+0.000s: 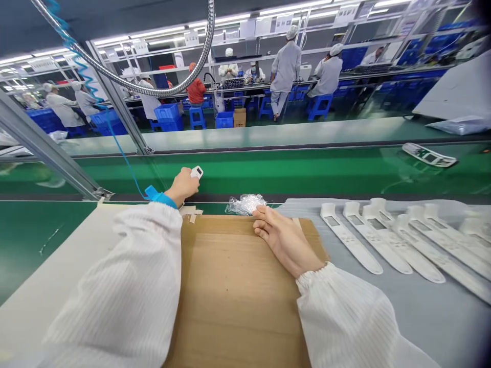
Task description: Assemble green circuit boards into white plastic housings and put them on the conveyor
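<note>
My left hand (184, 185), with a blue wrist strap (160, 197) below it, is closed on a small white device (197, 172) with a dark window, held over the near edge of the green belt (268, 171). Over the far right part of a brown cardboard sheet (238, 286), my right hand (278, 232) has its fingers extended and nothing visible in them. Just beyond its fingertips lies a crumpled clear plastic bag (247, 204). Several white elongated casings (351, 237) with rectangular openings rest on the grey mat to the right.
A white housing with a circuit board (429, 155) is on the belt at right. A metal post (118, 97) and coiled blue cord (86, 76) stand at left. A flexible metal hose (153, 92) hangs overhead. Several people work at benches beyond.
</note>
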Demonstrator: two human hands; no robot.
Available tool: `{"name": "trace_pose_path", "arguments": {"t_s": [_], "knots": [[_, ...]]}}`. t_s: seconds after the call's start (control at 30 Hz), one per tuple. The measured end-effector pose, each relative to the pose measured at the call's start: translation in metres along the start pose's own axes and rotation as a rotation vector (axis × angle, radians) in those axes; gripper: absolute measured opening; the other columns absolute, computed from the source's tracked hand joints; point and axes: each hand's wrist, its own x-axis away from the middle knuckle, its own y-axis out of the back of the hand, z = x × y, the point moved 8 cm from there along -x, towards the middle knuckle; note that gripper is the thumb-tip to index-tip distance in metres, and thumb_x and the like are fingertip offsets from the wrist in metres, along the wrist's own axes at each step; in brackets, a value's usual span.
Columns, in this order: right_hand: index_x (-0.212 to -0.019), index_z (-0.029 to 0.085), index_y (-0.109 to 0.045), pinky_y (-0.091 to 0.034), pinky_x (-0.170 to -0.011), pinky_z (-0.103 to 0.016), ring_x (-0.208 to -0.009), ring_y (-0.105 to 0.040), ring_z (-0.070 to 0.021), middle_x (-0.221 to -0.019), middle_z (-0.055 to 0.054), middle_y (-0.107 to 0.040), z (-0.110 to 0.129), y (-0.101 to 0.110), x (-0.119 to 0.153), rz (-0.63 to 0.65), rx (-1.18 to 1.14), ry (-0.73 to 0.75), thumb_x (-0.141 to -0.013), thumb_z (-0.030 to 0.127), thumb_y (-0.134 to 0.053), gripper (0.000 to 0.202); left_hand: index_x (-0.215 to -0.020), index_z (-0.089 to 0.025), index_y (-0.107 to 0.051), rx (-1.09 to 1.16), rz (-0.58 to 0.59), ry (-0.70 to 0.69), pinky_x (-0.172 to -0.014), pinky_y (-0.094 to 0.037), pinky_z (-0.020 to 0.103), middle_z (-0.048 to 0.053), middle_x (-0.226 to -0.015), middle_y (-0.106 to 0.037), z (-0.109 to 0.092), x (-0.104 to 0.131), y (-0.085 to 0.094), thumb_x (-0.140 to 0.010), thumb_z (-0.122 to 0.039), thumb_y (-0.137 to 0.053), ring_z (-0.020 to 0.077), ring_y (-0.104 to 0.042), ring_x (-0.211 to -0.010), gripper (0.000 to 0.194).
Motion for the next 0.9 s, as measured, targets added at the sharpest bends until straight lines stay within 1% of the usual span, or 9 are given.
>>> {"name": "trace_pose_path", "arguments": {"t_s": [0.1, 0.23, 0.37, 0.43, 0.5, 0.57, 0.67, 0.8, 0.9], "knots": [[-0.096, 0.021, -0.072, -0.051, -0.072, -0.025, -0.077, -0.059, -0.0117, -0.100, -0.004, -0.067, 0.000, 0.001, 0.000, -0.001, 0.012, 0.002, -0.075, 0.042, -0.083, 0.032, -0.132, -0.010, -0.043, -0.004, -0.020, -0.013, -0.082, -0.048, 0.033, 0.018, -0.119, -0.066, -0.006, -0.033, 0.015, -0.092, -0.024, -0.055, 0.0231, -0.065, -0.099, 0.044], [-0.094, 0.021, -0.072, -0.048, -0.068, -0.023, -0.075, -0.055, -0.0103, -0.097, -0.002, -0.064, 0.000, -0.001, -0.001, 0.033, 0.045, 0.019, -0.076, 0.044, -0.081, 0.031, -0.126, -0.009, -0.049, -0.067, -0.062, -0.031, -0.095, -0.043, 0.034, 0.020, -0.139, -0.052, -0.001, -0.038, 0.041, -0.091, -0.028, -0.057, 0.0281, -0.052, -0.126, 0.041], [-0.095, 0.021, -0.071, -0.046, -0.067, -0.023, -0.074, -0.053, -0.0098, -0.097, -0.002, -0.063, 0.002, 0.000, -0.001, 0.019, 0.072, 0.046, -0.075, 0.048, -0.081, 0.035, -0.105, -0.014, -0.060, -0.143, 0.009, -0.031, -0.083, -0.046, 0.033, 0.014, -0.120, -0.065, 0.027, -0.012, 0.062, -0.073, -0.035, -0.075, 0.0297, -0.061, -0.110, 0.041], [-0.095, 0.021, -0.070, -0.046, -0.068, -0.023, -0.074, -0.053, -0.0096, -0.097, -0.001, -0.063, 0.003, 0.001, -0.002, 0.007, 0.104, 0.067, -0.074, 0.049, -0.080, 0.037, -0.094, -0.015, -0.062, -0.215, 0.065, -0.029, -0.074, -0.046, 0.033, 0.011, -0.103, -0.069, 0.047, 0.006, 0.064, -0.063, -0.038, -0.080, 0.0304, -0.064, -0.096, 0.043], [-0.095, 0.021, -0.069, -0.046, -0.069, -0.024, -0.075, -0.053, -0.0099, -0.097, -0.001, -0.063, 0.004, 0.001, -0.003, 0.000, 0.159, 0.095, -0.075, 0.051, -0.078, 0.037, -0.082, -0.017, -0.062, -0.363, 0.093, -0.036, -0.067, -0.042, 0.034, 0.010, -0.085, -0.069, 0.064, 0.025, 0.061, -0.064, -0.038, -0.077, 0.0314, -0.065, -0.084, 0.032], [-0.097, 0.021, -0.068, -0.045, -0.069, -0.025, -0.076, -0.053, -0.0108, -0.098, -0.001, -0.063, 0.004, 0.000, -0.002, -0.002, 0.237, 0.120, -0.076, 0.053, -0.076, 0.039, -0.078, -0.018, -0.062, -0.424, 0.061, -0.060, -0.067, -0.040, 0.034, 0.010, -0.080, -0.068, 0.068, 0.042, 0.056, -0.073, -0.038, -0.066, 0.0317, -0.064, -0.083, 0.022], [-0.103, 0.021, -0.065, -0.045, -0.070, -0.029, -0.074, -0.054, -0.0128, -0.094, -0.002, -0.064, 0.006, -0.006, 0.000, 0.001, 0.393, 0.176, -0.078, 0.057, -0.072, 0.044, -0.092, -0.019, -0.063, -0.258, 0.086, -0.191, -0.073, -0.042, 0.032, 0.007, -0.092, -0.071, 0.041, 0.069, 0.033, -0.085, -0.041, -0.051, 0.0259, -0.065, -0.090, 0.026], [-0.106, 0.021, -0.062, -0.044, -0.071, -0.031, -0.072, -0.054, -0.0141, -0.087, -0.001, -0.062, 0.017, -0.011, 0.005, -0.008, 0.566, 0.330, -0.084, 0.056, -0.065, 0.042, -0.098, -0.017, -0.063, 0.141, 0.338, -0.350, -0.067, -0.041, 0.029, 0.006, -0.081, -0.071, -0.020, 0.112, -0.017, -0.087, -0.044, -0.054, 0.0217, -0.065, -0.080, 0.031], [-0.107, 0.021, -0.061, -0.044, -0.068, -0.031, -0.069, -0.054, -0.0145, -0.091, -0.003, -0.064, 0.020, -0.008, 0.004, -0.030, 0.583, 0.364, -0.088, 0.056, -0.058, 0.040, -0.097, -0.017, -0.064, 0.377, 0.488, -0.258, -0.060, -0.035, 0.026, 0.005, -0.076, -0.069, -0.036, 0.135, -0.054, -0.089, -0.044, -0.055, 0.0176, -0.061, -0.071, 0.030]]}}
